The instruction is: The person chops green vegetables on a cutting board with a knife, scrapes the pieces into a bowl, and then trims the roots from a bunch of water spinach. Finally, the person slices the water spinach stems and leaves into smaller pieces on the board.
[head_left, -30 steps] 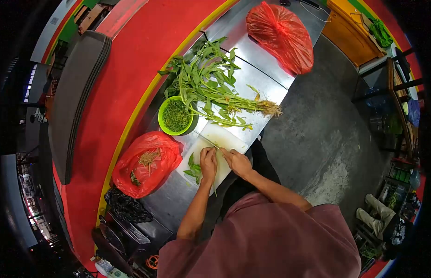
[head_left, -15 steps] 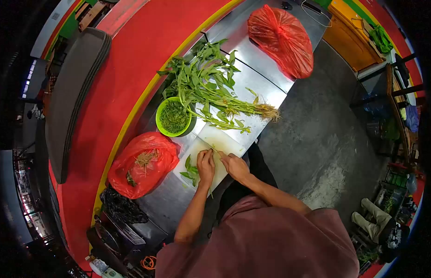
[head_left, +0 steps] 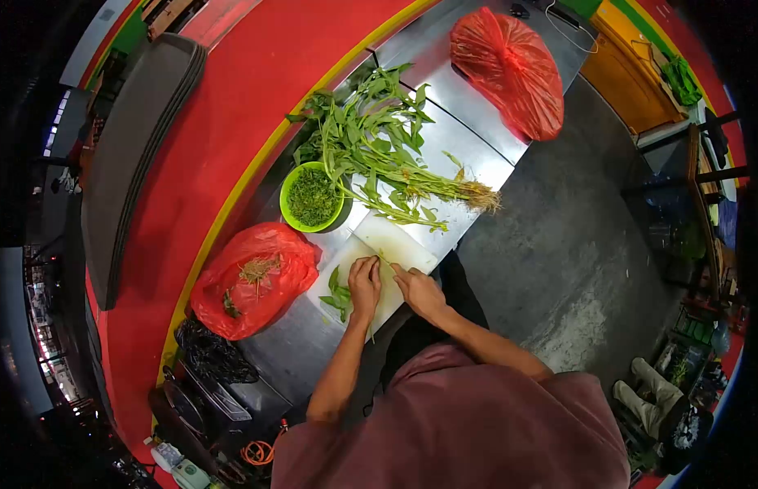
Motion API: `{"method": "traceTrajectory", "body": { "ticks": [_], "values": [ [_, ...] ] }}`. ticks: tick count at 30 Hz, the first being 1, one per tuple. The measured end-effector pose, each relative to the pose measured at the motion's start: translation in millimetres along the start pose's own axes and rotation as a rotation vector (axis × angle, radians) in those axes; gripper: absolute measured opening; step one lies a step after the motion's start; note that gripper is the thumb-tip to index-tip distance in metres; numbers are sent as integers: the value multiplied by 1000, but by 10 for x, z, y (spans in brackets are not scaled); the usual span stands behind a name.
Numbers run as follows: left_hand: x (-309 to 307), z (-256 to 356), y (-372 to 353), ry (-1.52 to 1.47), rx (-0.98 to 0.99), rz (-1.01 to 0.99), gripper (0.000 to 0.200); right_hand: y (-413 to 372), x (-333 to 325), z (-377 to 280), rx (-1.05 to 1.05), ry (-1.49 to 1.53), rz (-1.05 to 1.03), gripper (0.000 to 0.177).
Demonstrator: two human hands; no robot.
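Observation:
Over the white cutting board (head_left: 403, 244), my left hand (head_left: 364, 287) is closed with fingertips pinched on a thin green stem (head_left: 384, 257). A bit of the stem also shows below that hand. My right hand (head_left: 421, 292) is just to the right, its fingers closed at the stem's side; its fingertips are too small to make out fully. Loose green leaves (head_left: 338, 295) lie on the board left of my left hand. Beyond the board lies a bunch of leafy greens (head_left: 379, 155) with roots to the right. A lime-green bowl (head_left: 284, 213) holds chopped greens.
An open red plastic bag (head_left: 212, 285) with root scraps sits to the left on the metal table (head_left: 273, 359). A full red bag (head_left: 509, 73) stands at the far end. A black plastic bag (head_left: 212, 354) lies nearer, and a stack of dark trays (head_left: 138, 163) rests on the red ledge.
The view has shifted slightly. My right hand's fingertips are a little farther from my left hand, and more of the stem shows between them.

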State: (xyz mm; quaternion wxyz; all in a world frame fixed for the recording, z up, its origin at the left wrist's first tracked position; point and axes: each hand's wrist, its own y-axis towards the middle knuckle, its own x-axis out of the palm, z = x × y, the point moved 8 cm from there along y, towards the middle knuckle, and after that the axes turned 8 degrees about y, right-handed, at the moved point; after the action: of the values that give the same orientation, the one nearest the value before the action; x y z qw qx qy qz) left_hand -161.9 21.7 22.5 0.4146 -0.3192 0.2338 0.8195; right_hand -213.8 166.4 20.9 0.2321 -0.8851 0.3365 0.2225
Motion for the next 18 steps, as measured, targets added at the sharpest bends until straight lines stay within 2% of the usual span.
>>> {"method": "traceTrajectory", "body": {
  "ticks": [7,10,11,14,18],
  "values": [
    [-48,69,-9,47,26,38,16,52,20,-44,-29,-95,12,39],
    [-61,101,10,55,39,51,15,57,-18,-48,-38,12,50,38],
    [-61,98,8,58,33,57,15,52,94,118,-19,-6,53,38],
    [-79,131,18,57,22,63,15,-32,-92,-39,-36,5,41,38],
    [-75,152,-22,70,14,67,18,63,6,-22,-90,-9,82,36]
  ]
}}
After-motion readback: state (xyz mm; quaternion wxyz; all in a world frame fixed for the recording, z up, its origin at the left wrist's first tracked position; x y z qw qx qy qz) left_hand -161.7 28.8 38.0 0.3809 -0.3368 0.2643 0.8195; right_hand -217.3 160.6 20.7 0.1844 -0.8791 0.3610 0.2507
